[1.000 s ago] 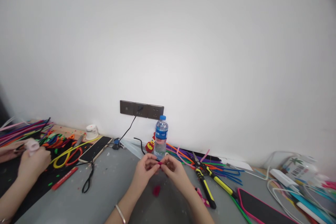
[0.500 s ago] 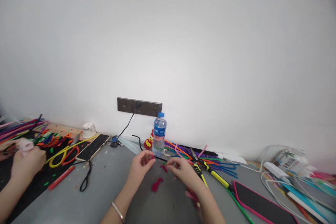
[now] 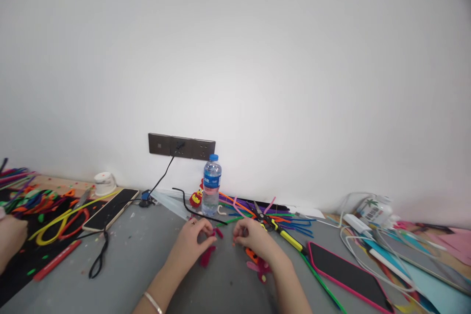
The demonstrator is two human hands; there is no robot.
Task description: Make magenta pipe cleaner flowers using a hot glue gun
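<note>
My left hand is closed, with a bit of magenta pipe cleaner showing between finger and thumb. Below its fingertips lies another magenta fuzzy piece, and a short dark red piece rests between the hands. My right hand is curled in a pinch; what it holds, if anything, is too small to make out. Under the right wrist sits a small magenta fuzzy figure beside an orange-handled item, partly covered. A black pipe cleaner lies just beyond both hands.
A water bottle stands before a red and yellow figure. Pliers, colourful pipe cleaners and a pink-edged phone lie right. Left are another phone, scissors, a red marker and a co-worker's hand.
The view has turned slightly right, so the scene slides left. My right hand has moved off the dark red piece, which now lies between the hands. The co-worker's hand is mostly out of view.
</note>
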